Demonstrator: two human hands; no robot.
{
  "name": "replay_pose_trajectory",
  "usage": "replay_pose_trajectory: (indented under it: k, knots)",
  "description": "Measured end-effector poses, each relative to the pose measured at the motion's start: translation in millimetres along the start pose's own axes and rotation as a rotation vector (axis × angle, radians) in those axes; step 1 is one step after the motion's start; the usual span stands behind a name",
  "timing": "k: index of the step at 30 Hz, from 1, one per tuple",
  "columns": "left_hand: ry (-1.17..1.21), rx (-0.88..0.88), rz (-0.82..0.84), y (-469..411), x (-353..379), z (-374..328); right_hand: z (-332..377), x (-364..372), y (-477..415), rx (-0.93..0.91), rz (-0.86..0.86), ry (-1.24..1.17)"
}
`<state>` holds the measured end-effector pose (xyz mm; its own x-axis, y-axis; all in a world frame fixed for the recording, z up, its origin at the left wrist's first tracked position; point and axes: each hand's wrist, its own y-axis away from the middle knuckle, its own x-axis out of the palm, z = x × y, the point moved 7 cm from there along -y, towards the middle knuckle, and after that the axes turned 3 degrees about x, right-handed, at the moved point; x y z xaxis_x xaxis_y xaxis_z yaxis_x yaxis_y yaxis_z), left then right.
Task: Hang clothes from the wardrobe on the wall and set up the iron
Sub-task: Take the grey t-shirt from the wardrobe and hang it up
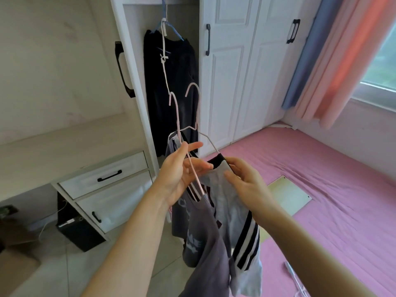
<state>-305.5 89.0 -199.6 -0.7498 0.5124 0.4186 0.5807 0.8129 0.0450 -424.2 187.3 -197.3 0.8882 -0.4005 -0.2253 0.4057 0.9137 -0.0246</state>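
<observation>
With the left hand (182, 170) loosely cradling the pink hangers (196, 179) and the right hand (242, 179) pinching the grey striped shirt (233, 202), keep both hooks upright and untangled before carrying them.

— What's on the pink hangers (194, 168)?
— A grey-purple printed top (205, 243) and a pale grey shirt (231, 202) with dark stripes, both drooping, hooks up, before the open wardrobe (137, 67)
</observation>
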Motion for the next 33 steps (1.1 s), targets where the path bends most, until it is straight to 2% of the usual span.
replay_pose_trajectory:
  k: [7, 13, 20, 29, 33]
  knots:
    - [0.234, -0.053, -0.018, 36, 1, 18, -10, -6, 32, -0.008, 0.094, -0.02]
    - [0.394, 0.001, -0.196, 68, 1, 31, -6, -11, 56, -0.071, 0.227, 0.008]
    - [0.412, 0.083, -0.357, 101, 7, 32, 5, -7, 77, -0.193, 0.406, 0.076]
    - [0.555, 0.268, -0.5, 151, 4, 26, 8, 23, 108, -0.23, 0.63, 0.019]
    - [0.4, 0.335, -0.564, 170, -4, 23, 6, 41, 114, -0.214, 0.689, 0.004]
